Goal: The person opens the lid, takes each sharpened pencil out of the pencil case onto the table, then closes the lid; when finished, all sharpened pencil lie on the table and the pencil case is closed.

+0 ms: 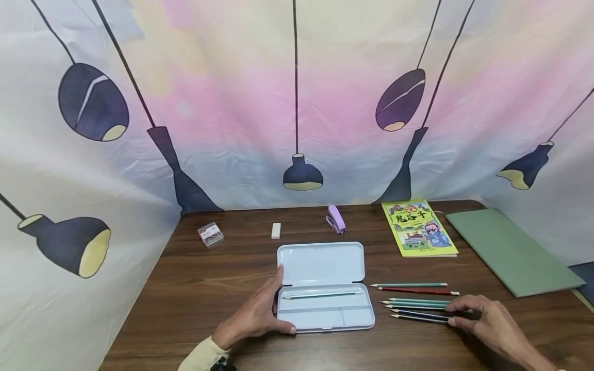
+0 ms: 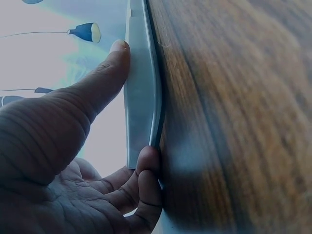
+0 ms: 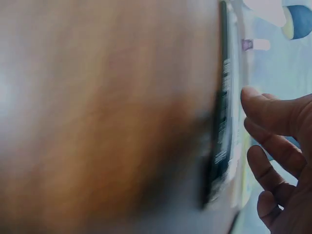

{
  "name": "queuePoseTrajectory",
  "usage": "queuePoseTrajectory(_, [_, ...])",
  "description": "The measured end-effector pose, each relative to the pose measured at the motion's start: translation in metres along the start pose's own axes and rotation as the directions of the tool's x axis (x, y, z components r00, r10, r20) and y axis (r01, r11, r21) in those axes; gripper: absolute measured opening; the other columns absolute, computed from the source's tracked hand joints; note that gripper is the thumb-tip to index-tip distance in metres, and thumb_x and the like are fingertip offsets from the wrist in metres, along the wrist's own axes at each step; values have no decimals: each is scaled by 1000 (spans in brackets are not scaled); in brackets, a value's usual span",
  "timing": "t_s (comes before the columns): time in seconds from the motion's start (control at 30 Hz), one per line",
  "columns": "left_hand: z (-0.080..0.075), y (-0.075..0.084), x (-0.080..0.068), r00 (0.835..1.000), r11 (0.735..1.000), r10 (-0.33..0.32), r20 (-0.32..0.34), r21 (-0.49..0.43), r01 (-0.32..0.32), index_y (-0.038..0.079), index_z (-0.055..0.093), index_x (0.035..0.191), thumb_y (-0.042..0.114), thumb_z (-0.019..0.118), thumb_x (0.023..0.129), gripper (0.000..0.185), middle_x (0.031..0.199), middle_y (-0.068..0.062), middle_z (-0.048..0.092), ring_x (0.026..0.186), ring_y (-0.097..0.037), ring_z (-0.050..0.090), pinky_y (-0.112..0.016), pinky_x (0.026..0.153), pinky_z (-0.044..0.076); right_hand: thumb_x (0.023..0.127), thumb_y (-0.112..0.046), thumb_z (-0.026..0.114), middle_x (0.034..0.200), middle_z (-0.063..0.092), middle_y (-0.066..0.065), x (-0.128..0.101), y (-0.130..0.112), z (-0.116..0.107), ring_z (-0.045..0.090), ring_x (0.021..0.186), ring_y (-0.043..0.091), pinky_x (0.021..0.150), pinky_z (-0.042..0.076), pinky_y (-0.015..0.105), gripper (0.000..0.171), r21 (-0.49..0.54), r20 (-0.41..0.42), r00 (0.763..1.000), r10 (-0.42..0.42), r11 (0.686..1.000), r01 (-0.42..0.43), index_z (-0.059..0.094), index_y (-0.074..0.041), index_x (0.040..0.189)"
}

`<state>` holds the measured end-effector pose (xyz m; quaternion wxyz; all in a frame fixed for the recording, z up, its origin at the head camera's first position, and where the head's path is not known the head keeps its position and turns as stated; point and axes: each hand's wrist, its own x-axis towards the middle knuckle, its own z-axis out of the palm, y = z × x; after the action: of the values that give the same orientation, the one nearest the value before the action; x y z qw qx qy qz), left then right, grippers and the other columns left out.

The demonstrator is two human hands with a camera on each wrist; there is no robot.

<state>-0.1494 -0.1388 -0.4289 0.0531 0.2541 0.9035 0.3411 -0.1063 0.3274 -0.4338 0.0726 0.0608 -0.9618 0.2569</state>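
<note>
A white pencil case (image 1: pixel 321 264) lies with its lid folded back. Inside, one pale green pencil (image 1: pixel 322 295) rests in the upper compartment. My left hand (image 1: pixel 260 312) grips the case's left end, thumb at the front corner; the left wrist view shows the thumb and fingers against the case's side (image 2: pixel 141 87). At right, my right hand (image 1: pixel 487 322) hovers by the blunt ends of several green pencils (image 1: pixel 417 303) and dark pencils (image 1: pixel 419 316). In the right wrist view its bent fingers stand slightly apart from a dark pencil (image 3: pixel 223 107).
Above that group lie a green pencil (image 1: pixel 408 285) and a red pencil (image 1: pixel 417 291). Farther back are a small clear box (image 1: pixel 211 235), a white eraser (image 1: pixel 276 230), a purple stapler (image 1: pixel 335 219), a yellow book (image 1: pixel 419 229) and a green folder (image 1: pixel 515 252).
</note>
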Motion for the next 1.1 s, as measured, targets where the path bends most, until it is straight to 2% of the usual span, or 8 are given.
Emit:
queuePoseTrajectory(0.23, [-2, 1, 4, 1000, 1000, -12, -3, 4, 12, 0, 4, 145, 45, 84, 55, 128, 138, -19, 33, 120, -25, 36, -41, 95, 33, 73, -25, 76, 102, 64, -5, 32, -41, 1, 56, 94, 13, 73, 42, 40, 34, 44, -127, 965, -230, 970, 237, 67, -23, 106])
queuePoseTrajectory(0.47, [-1, 0, 2, 1000, 1000, -15, 0, 6, 15, -1, 4, 145, 46, 83, 55, 128, 123, -12, 42, 88, -16, 47, -27, 72, 41, 74, -19, 75, 109, 62, -9, 61, -93, 35, 57, 100, 13, 81, 44, 40, 40, 182, -52, 866, -497, 848, 498, 64, -17, 113])
queuePoseTrajectory(0.53, [0, 0, 0, 1000, 1000, -24, 6, 0, 24, 0, 4, 145, 46, 83, 55, 128, 120, -11, 42, 79, -13, 46, -23, 66, 40, 78, -24, 71, 110, 62, -10, 64, -104, 47, 56, 100, 11, 82, 43, 40, 37, 218, 13, 860, -510, 841, 496, 64, -17, 114])
queuePoseTrajectory(0.63, [0, 0, 0, 999, 999, -41, 19, -14, 42, 1, 3, 145, 46, 83, 55, 128, 117, -11, 41, 72, -12, 44, -22, 60, 38, 83, -30, 66, 109, 62, -8, 65, -116, 62, 56, 95, 10, 81, 42, 39, 34, 244, 109, 878, -466, 869, 431, 64, -16, 114])
queuePoseTrajectory(0.73, [0, 1, 0, 999, 999, -46, 22, -10, 46, 2, 3, 145, 47, 83, 55, 128, 128, -15, 39, 94, -16, 49, -29, 77, 42, 85, -34, 62, 109, 63, -6, 65, -121, 74, 54, 94, 9, 81, 41, 39, 34, 234, 163, 888, -430, 891, 389, 64, -14, 113])
queuePoseTrajectory(0.8, [0, 1, 0, 998, 999, -49, 24, -7, 50, 2, 3, 145, 48, 82, 55, 129, 136, -18, 34, 112, -20, 43, -37, 89, 38, 85, -33, 62, 110, 62, -5, 63, -122, 79, 53, 95, 9, 81, 39, 38, 33, 207, 176, 889, -423, 899, 386, 64, -14, 112])
queuePoseTrajectory(1.0, [1, 1, 1, 999, 999, -49, 24, 6, 49, 2, 3, 145, 50, 81, 56, 128, 135, -17, 34, 103, -19, 43, -33, 83, 38, 83, -29, 65, 111, 60, -6, 57, -122, 87, 51, 97, 8, 79, 37, 35, 31, 88, 177, 885, -431, 902, 422, 64, -17, 111])
queuePoseTrajectory(1.1, [1, 1, 1, 999, 999, -46, 22, 15, 46, 2, 3, 145, 50, 81, 56, 128, 139, -19, 30, 115, -21, 38, -39, 92, 35, 83, -25, 66, 110, 61, -4, 54, -121, 91, 53, 97, 9, 76, 36, 32, 30, 82, 174, 872, -458, 889, 451, 63, -16, 112])
